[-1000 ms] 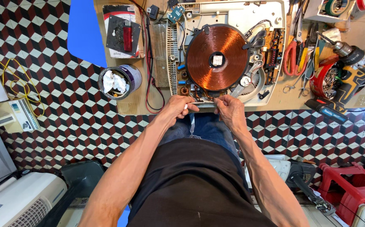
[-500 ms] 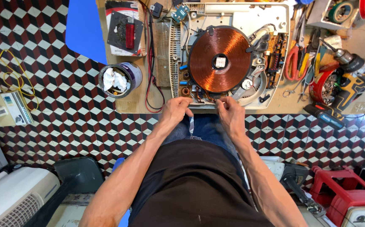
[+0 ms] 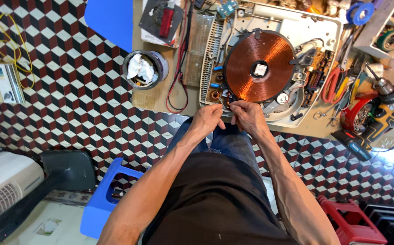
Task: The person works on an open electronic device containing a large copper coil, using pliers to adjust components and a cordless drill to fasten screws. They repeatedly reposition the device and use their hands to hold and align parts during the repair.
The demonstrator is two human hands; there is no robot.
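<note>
Hands moved closer; tin w/ crumpled paper.

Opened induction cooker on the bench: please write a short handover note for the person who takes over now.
Left hand and right hand: both pinch something small at the near edge of the opened induction cooker; what they grip is too small to tell.
Things: copper coil exposed, circuit board beside it; red-handled pliers and cordless drill lie to the right, tin of scraps to the left.
Done: cover off.
Left: cooker not closed.
</note>
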